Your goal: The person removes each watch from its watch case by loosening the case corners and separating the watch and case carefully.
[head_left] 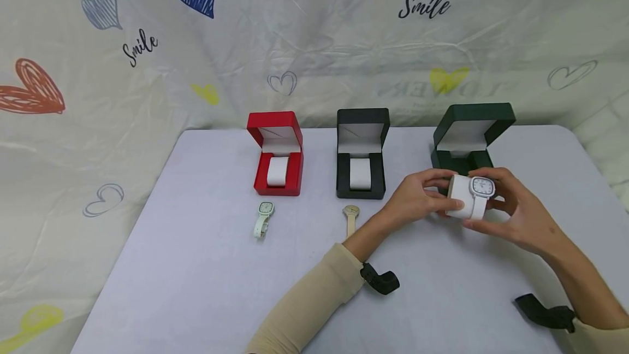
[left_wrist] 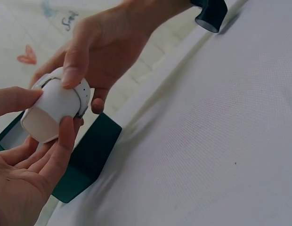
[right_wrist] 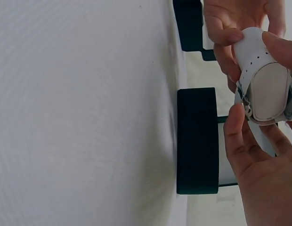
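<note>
Just in front of the open green watch box, both hands hold a white watch cushion with a white-strapped wristwatch around its right end. My left hand grips the cushion's bare end between thumb and fingers. With thumb and fingers, my right hand holds the watch end. Close up in the right wrist view, the strap shows its punched holes and a metal buckle at the side. The left wrist view shows the cushion's flat end and the right thumb on the strap.
An open red watch box and an open black one stand to the left, each with a white cushion inside. A pale green watch and a beige-strapped watch lie before them on the white table. A printed sheet hangs behind.
</note>
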Demonstrator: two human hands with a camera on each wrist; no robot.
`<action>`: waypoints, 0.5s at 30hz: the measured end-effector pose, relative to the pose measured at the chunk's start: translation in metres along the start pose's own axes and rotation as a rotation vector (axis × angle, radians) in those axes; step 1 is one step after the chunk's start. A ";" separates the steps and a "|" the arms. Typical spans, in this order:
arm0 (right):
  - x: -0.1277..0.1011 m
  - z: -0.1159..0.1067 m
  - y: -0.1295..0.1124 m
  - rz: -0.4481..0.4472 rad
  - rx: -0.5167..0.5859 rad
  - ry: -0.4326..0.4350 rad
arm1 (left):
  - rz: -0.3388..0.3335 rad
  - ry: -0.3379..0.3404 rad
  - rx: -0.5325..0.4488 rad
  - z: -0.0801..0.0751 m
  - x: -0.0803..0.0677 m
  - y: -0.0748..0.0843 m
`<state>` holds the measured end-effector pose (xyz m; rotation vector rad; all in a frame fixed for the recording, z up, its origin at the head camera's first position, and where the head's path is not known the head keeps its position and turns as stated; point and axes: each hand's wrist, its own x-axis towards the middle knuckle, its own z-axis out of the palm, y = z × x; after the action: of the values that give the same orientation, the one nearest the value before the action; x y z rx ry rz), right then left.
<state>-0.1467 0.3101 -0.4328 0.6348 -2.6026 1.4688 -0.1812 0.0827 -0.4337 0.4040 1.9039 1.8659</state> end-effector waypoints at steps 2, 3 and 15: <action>0.000 -0.001 0.000 0.002 -0.002 0.012 | 0.003 0.015 0.011 0.000 0.000 0.000; 0.000 -0.001 -0.001 0.003 -0.002 0.016 | 0.004 0.022 0.014 0.000 0.000 -0.001; 0.001 0.000 -0.002 -0.008 0.103 -0.015 | 0.007 0.038 -0.085 0.003 0.001 -0.004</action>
<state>-0.1465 0.3089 -0.4309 0.6689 -2.5455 1.6098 -0.1802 0.0855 -0.4376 0.3509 1.8420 1.9647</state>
